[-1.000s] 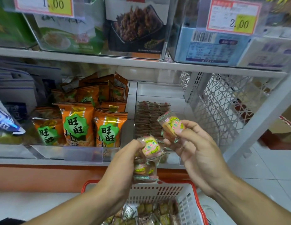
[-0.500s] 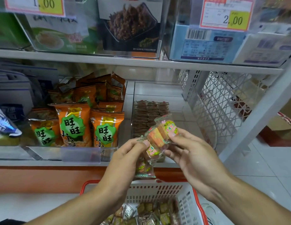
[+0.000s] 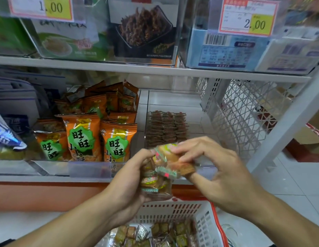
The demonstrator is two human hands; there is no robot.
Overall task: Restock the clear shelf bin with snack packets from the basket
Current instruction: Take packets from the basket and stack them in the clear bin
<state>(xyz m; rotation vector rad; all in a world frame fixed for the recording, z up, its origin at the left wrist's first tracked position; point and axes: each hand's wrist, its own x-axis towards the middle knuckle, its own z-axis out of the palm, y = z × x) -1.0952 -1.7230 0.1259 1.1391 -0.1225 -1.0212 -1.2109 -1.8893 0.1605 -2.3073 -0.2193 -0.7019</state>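
My left hand (image 3: 126,180) grips a small stack of clear-wrapped snack packets (image 3: 155,182) with pink and green labels, held above the basket. My right hand (image 3: 217,168) pinches one more packet (image 3: 170,158) and presses it onto the top of that stack. The white basket with a red rim (image 3: 183,209) sits below my hands and holds several more packets (image 3: 155,232). On the shelf behind my hands is the clear bin (image 3: 194,111), with rows of brown packets (image 3: 166,127) standing at its left side.
Orange snack bags (image 3: 117,139) fill the bin to the left. A white lattice shelf end panel (image 3: 244,118) stands to the right. The upper shelf (image 3: 155,68) carries clear bins with price tags. White tiled floor (image 3: 297,193) lies to the right.
My right hand has brought its packet down and left onto the stack in my left hand. The two hands have closed together.
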